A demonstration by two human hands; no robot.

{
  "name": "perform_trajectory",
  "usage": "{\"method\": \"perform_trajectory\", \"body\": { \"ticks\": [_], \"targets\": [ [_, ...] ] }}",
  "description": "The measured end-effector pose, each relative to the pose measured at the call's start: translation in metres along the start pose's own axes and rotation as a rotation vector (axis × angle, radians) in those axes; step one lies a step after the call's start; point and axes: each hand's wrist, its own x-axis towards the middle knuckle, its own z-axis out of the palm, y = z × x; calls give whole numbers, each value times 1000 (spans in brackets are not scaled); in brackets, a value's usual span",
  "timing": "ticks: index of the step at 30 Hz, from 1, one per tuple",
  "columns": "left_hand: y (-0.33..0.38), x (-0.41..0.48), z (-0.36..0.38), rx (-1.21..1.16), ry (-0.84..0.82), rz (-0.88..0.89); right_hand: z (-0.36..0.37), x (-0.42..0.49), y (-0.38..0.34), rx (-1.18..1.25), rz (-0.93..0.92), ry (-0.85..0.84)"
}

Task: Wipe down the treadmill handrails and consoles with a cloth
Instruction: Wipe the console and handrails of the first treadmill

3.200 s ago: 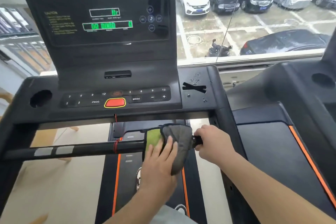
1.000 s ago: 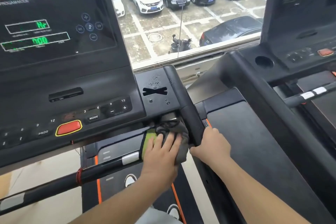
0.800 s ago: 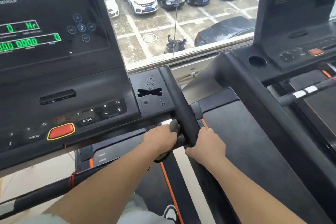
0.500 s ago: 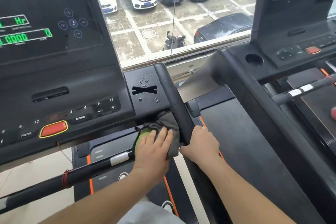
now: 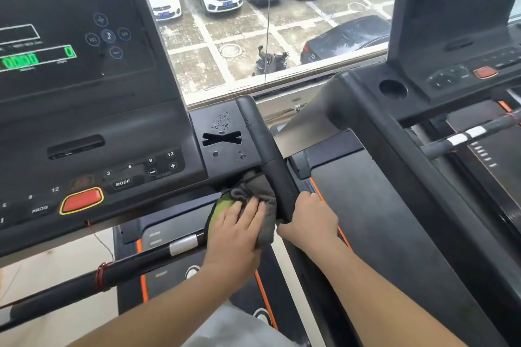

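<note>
Head view: our left hand (image 5: 239,229) presses the cloth (image 5: 253,190), fingers nearly straight, onto the right end of the crossbar (image 5: 141,261), beside the handrail (image 5: 267,155) our right hand (image 5: 310,219) curls around. Droplets (image 5: 224,122) suggest the console (image 5: 112,126) is not yet wiped, nor the right-hand treadmill (image 5: 439,98).

- Light: bright, soft daylight entering through the window (image 5: 267,36) ahead.
- Shadows: faint and diffuse; the black console (image 5: 112,126) reads dim against the bright glass.
- Glare: a pale reflected streak crosses the top of the screen (image 5: 70,8); the green digits (image 5: 19,60) bloom and smear.
- Focus: centre fairly sharp, fine print soft.
- Distortion: wide-angle bowing, with straight uprights leaning outward towards the frame edges.
</note>
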Motion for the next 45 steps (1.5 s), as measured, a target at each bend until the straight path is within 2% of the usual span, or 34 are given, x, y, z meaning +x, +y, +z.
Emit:
{"method": "perform_trajectory", "body": {
  "ticks": [2, 5, 6, 7, 9, 10, 13, 16, 19, 21, 23, 25, 26, 29, 30, 33, 35, 36, 38, 39, 40, 42, 45],
  "targets": [
    [5, 31, -14, -6, -118, -90, 0, 1, 0, 0, 3, -1],
    [3, 77, -37, -301, -322, -364, -1, 0, 0, 12, 1, -11],
    [3, 80, -38, -341, -322, -397, -1, 0, 0, 16, 2, -15],
    [6, 74, -39, -308, -296, -381, 0, 0, 1, 15, 3, -16],
    [12, 41, -26, -125, -108, -257, 0, 0, 2, 13, -3, -11],
    [13, 17, -20, -77, -78, -175, 1, 0, 2, 13, -5, -8],
    [-1, -13, -2, -20, 87, 14, 2, 1, 2, 4, -11, 5],
    [3, 15, -13, 14, -29, -42, 2, 1, 3, -12, -8, 6],
    [0, 62, -32, -243, -221, -286, 2, 0, 3, -18, -8, 12],
    [-5, 72, -33, -365, -305, -343, 1, -1, 3, -24, -19, 6],
    [2, 60, -34, -241, -221, -311, 0, -2, 2, -27, -19, -1],
    [13, 28, -22, -69, -70, -216, 0, -4, 1, -24, -16, 9],
    [17, 10, -22, -43, -54, -170, 1, -4, 1, -19, -16, 15],
    [12, -25, -23, -105, 97, -98, 4, -7, 3, 6, -14, 22],
    [11, -37, -25, -136, 101, -111, 6, -8, 4, 16, -14, 22],
    [27, -72, -35, -350, 34, -232, 11, -14, 3, 29, -49, 52],
    [36, -92, -31, -502, -94, -445, 16, -21, 1, -23, -159, 148],
    [37, -99, -21, -671, -183, -619, 17, -25, -1, -42, -236, 184],
    [24, -111, 13, -1117, -208, -1070, 16, -30, -6, -37, -383, 190],
    [15, -115, 33, -1335, -149, -1281, 14, -31, -10, -36, -448, 185],
    [8, -117, 51, -1498, -60, -1409, 11, -31, -14, -37, -504, 176],
    [2, -109, 53, -1767, 86, -1477, 7, -28, -21, -41, -585, 126],
    [-4, -77, 17, -2103, 402, -1494, 9, -21, -31, -112, -612, 15]
  ]
}}
